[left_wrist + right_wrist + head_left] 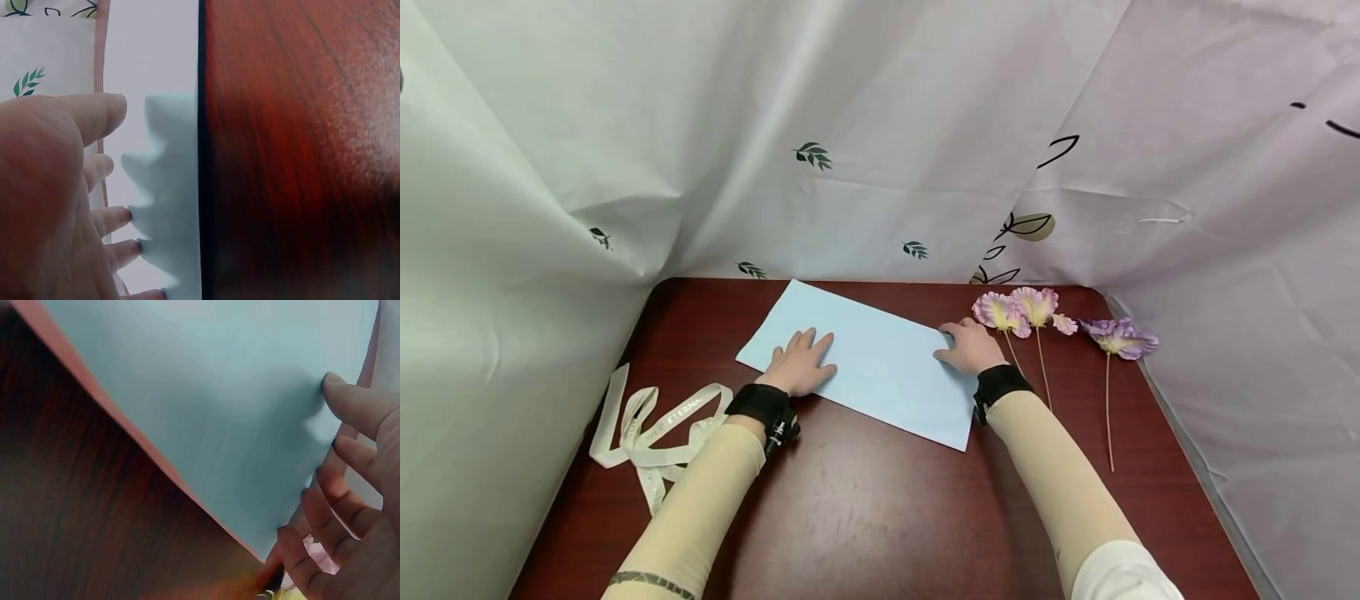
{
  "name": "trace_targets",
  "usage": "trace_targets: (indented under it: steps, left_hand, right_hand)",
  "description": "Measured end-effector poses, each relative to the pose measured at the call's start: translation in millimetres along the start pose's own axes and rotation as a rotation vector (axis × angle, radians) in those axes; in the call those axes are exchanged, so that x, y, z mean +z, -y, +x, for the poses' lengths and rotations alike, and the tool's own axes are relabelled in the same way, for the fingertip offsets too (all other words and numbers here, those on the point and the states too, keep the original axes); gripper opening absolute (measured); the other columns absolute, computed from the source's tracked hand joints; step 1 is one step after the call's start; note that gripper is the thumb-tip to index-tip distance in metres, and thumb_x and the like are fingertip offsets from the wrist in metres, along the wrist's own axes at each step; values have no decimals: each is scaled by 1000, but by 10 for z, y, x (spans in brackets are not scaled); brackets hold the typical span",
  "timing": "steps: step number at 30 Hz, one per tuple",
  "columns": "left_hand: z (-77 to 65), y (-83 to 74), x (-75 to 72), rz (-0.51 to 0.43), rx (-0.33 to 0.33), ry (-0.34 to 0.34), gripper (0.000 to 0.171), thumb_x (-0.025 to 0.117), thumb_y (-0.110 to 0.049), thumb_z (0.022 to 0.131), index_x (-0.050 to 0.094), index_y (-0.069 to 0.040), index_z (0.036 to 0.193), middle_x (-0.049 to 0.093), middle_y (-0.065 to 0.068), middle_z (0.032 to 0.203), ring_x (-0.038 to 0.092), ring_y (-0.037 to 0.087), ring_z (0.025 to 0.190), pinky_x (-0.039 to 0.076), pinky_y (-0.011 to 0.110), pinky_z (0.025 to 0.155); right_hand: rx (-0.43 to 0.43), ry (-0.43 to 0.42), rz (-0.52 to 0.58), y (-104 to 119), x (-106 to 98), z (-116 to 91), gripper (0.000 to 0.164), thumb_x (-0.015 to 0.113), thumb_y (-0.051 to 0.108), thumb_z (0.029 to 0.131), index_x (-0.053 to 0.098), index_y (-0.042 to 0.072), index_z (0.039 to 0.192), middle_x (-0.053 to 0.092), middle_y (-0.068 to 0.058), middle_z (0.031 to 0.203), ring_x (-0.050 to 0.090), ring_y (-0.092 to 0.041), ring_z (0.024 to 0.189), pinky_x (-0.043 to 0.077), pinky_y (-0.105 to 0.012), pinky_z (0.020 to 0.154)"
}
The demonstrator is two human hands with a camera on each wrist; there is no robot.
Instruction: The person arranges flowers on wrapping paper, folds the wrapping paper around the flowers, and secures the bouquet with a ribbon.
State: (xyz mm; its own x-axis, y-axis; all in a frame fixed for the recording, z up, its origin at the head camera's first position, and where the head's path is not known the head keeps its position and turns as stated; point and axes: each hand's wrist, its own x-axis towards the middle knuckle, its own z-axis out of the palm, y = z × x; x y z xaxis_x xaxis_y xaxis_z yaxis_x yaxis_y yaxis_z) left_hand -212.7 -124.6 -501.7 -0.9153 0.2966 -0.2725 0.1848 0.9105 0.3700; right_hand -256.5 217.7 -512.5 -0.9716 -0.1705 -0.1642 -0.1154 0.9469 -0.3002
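Note:
A pale blue rectangular sheet of paper (880,371) lies slantwise on the table. My left hand (799,367) rests near its lower left edge with fingers spread. In the left wrist view, the thumb (103,115) and fingertips reach over the sheet and cast shadows on it. At the sheet's upper right end is my right hand (973,348). The right wrist view shows that thumb (359,406) touching the sheet near its border, while the other fingers (325,515), loosely bent, meet the edge. A pinkish strip (134,434) runs along the sheet's side there.
White lettered ribbon (662,457) lies in loose loops at the left, beside my left forearm. Two pink and yellow artificial flowers (1033,307) lie just beyond my right hand, with a purple one (1120,337) farther right. White patterned cloth (880,167) hangs around the dark red table (865,517).

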Motion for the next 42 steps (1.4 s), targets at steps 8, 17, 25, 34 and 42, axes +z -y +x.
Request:
trace_targets:
  steps: [8,17,25,34,42]
  left_hand:
    - [-12,-31,70,0,4,-13,71,54,-44,97,26,-18,157,13,21,163,7,45,151,12,72,112]
    - [21,-17,137,-14,-7,0,78,55,-46,96,18,-18,158,5,20,165,0,44,151,5,73,113]
    - [13,-52,128,-14,-9,2,79,57,-46,96,19,-17,158,5,19,165,-1,43,152,5,73,113]
    - [58,-37,119,-33,-25,-11,85,63,-42,93,15,-17,159,6,21,164,0,44,151,6,74,112]
    - [108,-47,106,-24,-40,-55,97,71,-44,87,11,-21,159,5,18,165,7,42,151,17,71,111]
  right_hand:
    - [15,-21,-5,-30,39,-4,60,72,50,83,59,16,131,52,-16,131,47,-37,120,42,-62,99]
    - [47,24,-1,-30,37,12,61,73,53,80,59,13,124,52,-16,128,47,-36,118,40,-63,100]
    - [61,30,20,-18,29,10,54,75,52,78,59,12,110,55,-13,118,48,-34,112,42,-60,96]
    - [31,13,78,-18,38,35,56,77,47,79,57,16,122,63,-9,113,55,-29,106,42,-58,96]
    - [-55,-23,85,19,12,-28,56,73,44,83,59,15,130,63,-10,124,54,-31,117,42,-56,102]
